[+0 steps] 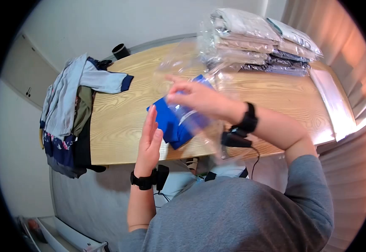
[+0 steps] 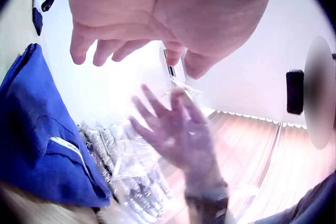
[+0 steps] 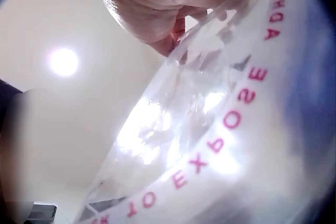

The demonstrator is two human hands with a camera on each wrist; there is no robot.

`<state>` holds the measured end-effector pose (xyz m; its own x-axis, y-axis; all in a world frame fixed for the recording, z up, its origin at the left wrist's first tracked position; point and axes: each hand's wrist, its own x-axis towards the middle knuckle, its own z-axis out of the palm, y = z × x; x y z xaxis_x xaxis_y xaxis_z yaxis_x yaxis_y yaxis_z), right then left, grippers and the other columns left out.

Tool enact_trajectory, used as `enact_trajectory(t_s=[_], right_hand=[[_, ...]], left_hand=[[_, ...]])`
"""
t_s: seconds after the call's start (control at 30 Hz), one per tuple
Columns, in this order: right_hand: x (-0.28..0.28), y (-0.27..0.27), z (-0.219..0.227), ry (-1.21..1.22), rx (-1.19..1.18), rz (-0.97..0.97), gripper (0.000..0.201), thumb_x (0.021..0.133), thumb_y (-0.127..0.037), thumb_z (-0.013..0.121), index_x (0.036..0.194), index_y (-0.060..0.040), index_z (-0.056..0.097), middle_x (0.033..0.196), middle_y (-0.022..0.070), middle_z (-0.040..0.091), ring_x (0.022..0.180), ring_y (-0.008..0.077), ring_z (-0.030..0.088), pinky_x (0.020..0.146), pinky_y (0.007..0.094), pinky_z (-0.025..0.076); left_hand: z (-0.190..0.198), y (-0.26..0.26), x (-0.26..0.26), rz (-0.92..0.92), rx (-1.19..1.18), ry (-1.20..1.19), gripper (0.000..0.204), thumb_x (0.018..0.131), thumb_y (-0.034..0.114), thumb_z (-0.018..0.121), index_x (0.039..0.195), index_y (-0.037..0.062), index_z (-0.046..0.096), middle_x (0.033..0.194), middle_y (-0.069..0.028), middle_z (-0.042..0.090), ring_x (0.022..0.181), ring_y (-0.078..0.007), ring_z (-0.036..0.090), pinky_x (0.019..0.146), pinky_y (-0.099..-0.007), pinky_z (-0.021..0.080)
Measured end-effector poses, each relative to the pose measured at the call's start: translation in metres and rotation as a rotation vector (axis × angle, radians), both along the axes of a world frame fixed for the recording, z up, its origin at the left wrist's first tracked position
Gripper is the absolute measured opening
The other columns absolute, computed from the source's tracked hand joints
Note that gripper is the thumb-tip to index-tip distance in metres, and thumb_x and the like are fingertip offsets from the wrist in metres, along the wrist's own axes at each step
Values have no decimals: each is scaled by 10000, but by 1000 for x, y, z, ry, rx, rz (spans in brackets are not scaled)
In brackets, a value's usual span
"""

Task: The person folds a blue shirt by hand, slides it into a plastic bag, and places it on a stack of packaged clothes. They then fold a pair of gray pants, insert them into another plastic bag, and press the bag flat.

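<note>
My right hand pinches the edge of a clear plastic bag between thumb and fingers. Red printed letters run along the bag's strip in the right wrist view. In the head view the bag is blurred and hangs over a folded blue garment on the table. My left hand is held up at the near side of that garment, fingers straight, with nothing in it. From the left wrist, the blue garment shows a pale strip on one fold.
A wooden table carries a pile of loose clothes at its left end. Stacked bagged garments stand at the back right. Flat clear bags lie along the right edge. Behind the table is a dark bin.
</note>
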<state>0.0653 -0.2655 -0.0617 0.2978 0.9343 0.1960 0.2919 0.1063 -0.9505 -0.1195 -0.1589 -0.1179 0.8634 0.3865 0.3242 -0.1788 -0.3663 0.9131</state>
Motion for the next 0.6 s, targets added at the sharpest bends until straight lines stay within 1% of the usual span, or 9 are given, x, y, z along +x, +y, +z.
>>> enact_trajectory(t_s=[0.07, 0.23, 0.3, 0.33, 0.37, 0.47, 0.53, 0.57, 0.6], right_hand=[[-20, 42, -31, 67, -10, 75, 250, 883, -280, 561, 962, -53, 628, 1451, 245, 214, 1364, 284, 214, 1059, 353, 234], [-55, 70, -46, 160, -54, 148, 301, 878, -270, 564, 1072, -44, 607, 1400, 249, 325, 1333, 281, 287, 1040, 337, 272], [-55, 47, -33, 8, -88, 90, 321, 877, -229, 555, 1119, -19, 581, 1359, 214, 408, 1274, 261, 383, 1025, 315, 303], [-52, 36, -26, -58, -116, 44, 316, 874, -192, 549, 1124, 1, 570, 1313, 163, 475, 1194, 229, 466, 999, 303, 341], [-45, 21, -24, 47, -109, 45, 312, 877, -170, 548, 1125, 18, 562, 1242, 128, 531, 1153, 192, 489, 979, 292, 361], [-24, -30, -14, 230, -182, -128, 242, 880, -118, 542, 1095, -14, 583, 1067, 72, 601, 999, 126, 543, 881, 252, 418], [-11, -64, -26, 528, -97, -341, 148, 890, -112, 517, 989, -21, 578, 992, 80, 610, 938, 151, 577, 844, 273, 459], [-5, -80, -34, 525, -105, -349, 148, 890, -112, 517, 989, -21, 578, 992, 80, 610, 938, 151, 577, 844, 273, 459], [1, -94, -48, 704, -108, -415, 174, 890, -128, 519, 1006, -6, 565, 997, 101, 605, 912, 168, 578, 843, 286, 462]], left_hand=[[4, 3, -11, 69, -222, -111, 509, 980, 260, 369, 1426, 75, 210, 1473, -102, 225, 1342, -257, 258, 1064, -384, 254], [-14, 30, -28, 187, -437, -4, 474, 987, 303, 346, 1401, 84, 275, 1432, -117, 292, 1269, -239, 370, 998, -364, 340], [-23, 34, -29, 191, -556, 75, 460, 983, 313, 360, 1370, 65, 332, 1405, -117, 321, 1193, -211, 433, 940, -343, 378], [-24, 29, -25, 277, -633, 14, 416, 961, 251, 441, 1319, 42, 412, 1278, -106, 460, 1015, -147, 518, 831, -277, 422], [-31, 34, -24, 274, -646, 22, 416, 961, 251, 441, 1319, 42, 412, 1278, -106, 460, 1015, -147, 518, 831, -277, 422], [-50, 45, -21, 226, -579, 195, 435, 842, -9, 535, 1272, 37, 491, 867, 10, 582, 733, -44, 504, 653, -172, 413], [-48, 47, -20, 299, -547, 125, 450, 833, -21, 528, 1277, 39, 489, 858, 15, 574, 732, -42, 498, 644, -173, 406], [-49, 51, -20, 378, -503, 49, 464, 824, -33, 522, 1282, 41, 486, 849, 19, 567, 731, -39, 492, 635, -174, 399], [-52, 60, -24, 445, -458, 35, 476, 818, -39, 527, 1285, 45, 484, 838, 18, 565, 727, -44, 491, 641, -173, 398]])
